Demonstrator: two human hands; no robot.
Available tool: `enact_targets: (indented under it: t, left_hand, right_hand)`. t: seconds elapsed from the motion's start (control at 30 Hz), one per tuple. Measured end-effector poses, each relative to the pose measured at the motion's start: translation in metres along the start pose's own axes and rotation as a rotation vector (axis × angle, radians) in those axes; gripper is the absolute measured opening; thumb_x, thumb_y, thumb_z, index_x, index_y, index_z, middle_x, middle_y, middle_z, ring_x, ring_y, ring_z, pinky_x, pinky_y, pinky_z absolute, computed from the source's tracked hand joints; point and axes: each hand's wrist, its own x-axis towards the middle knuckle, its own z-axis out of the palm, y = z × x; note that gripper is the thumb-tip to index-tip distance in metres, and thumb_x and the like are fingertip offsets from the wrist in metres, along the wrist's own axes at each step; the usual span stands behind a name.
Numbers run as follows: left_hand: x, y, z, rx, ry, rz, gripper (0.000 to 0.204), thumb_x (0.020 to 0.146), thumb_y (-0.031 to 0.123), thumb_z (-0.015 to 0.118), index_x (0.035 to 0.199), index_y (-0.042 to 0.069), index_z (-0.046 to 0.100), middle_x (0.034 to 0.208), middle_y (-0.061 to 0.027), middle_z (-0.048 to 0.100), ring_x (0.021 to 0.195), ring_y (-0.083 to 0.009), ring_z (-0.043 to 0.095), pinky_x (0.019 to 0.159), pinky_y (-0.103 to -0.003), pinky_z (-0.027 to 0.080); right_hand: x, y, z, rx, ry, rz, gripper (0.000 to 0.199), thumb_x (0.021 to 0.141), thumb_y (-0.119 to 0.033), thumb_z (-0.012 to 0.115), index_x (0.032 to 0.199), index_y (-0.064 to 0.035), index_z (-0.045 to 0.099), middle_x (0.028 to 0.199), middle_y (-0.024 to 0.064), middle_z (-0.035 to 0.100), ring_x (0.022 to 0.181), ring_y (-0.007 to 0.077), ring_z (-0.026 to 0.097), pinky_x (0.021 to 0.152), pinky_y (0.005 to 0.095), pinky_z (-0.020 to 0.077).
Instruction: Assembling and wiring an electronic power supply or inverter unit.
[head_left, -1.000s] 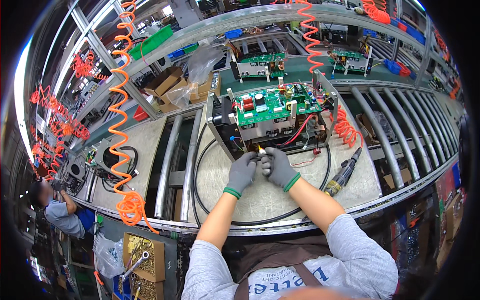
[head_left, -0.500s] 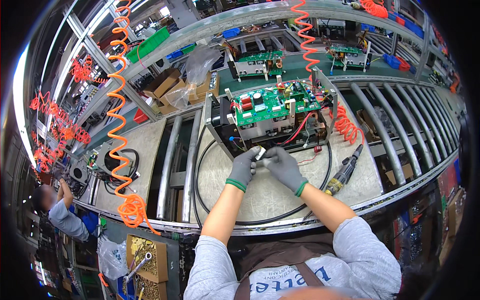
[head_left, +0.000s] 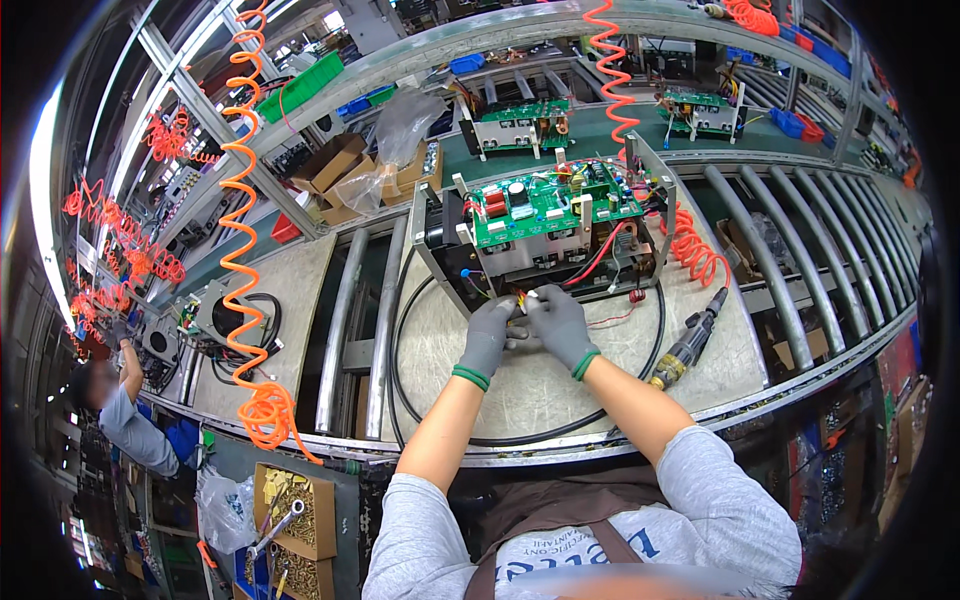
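Note:
Both my hands wear grey gloves with green cuffs and meet at the lower front edge of an open metal chassis [head_left: 440,262]. A green circuit board [head_left: 545,212] with red and black components sits on top of it. My left hand [head_left: 490,332] is closed, fingertips at short red and yellow wires [head_left: 521,299]; exactly what it grips is hidden. In the fingertips of my right hand [head_left: 560,328] is a small white connector [head_left: 532,295], close beside those wires. A thick black cable [head_left: 402,385] loops around the chassis and passes below my wrists.
A power screwdriver [head_left: 688,350] on a coiled orange hose [head_left: 690,245] lies right of the chassis. Rollers [head_left: 760,265] flank the metal plate [head_left: 720,370]. Another orange coil [head_left: 240,200] hangs at left. Boxes of screws [head_left: 300,510] stand lower left; a co-worker [head_left: 140,430] is far left.
My right hand has moved left and closed in on the left one. The white connector, earlier at my left fingertips, now shows at my right fingertips, and coloured wires have come into sight.

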Motion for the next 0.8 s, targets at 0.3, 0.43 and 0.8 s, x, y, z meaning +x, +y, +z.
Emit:
enact_targets:
  t: [0.3,0.43,0.8]
  left_hand:
    - [0.025,0.001,-0.02,-0.052,-0.123,-0.128,0.032,0.094,0.037,0.05,0.101,0.008,0.062,0.086,-0.0011,0.065,0.055,-0.0081,0.054,0.045,-0.024,0.04]
    - [0.05,-0.015,-0.054,-0.459,-0.665,-0.192,0.038,0.099,0.041,0.041,0.102,0.008,0.061,0.087,-0.0047,0.065,0.05,-0.0084,0.049,0.044,-0.024,0.041]
    - [0.019,-0.002,-0.017,-0.555,-0.216,-0.239,0.023,0.095,0.029,0.059,0.106,0.009,0.058,0.095,-0.0078,0.067,0.052,-0.0048,0.048,0.039,-0.014,0.036]
  right_hand:
    - [0.003,0.009,0.005,1.634,-0.48,0.983,0.015,0.095,-0.019,0.048,0.087,-0.008,0.053,0.073,0.0005,0.057,0.04,0.0029,0.034,0.033,0.0189,0.0264]
    - [-0.003,-0.02,0.023,1.827,-0.604,0.983,0.014,0.094,-0.019,0.05,0.086,-0.0083,0.053,0.061,-0.0042,0.049,0.039,0.0017,0.035,0.033,0.0196,0.0262]
    - [-0.011,0.016,-0.021,0.452,-0.364,0.229,0.03,0.092,-0.035,0.057,0.104,-0.007,0.058,0.078,0.0065,0.063,0.056,0.0176,0.055,0.052,0.0307,0.0467]
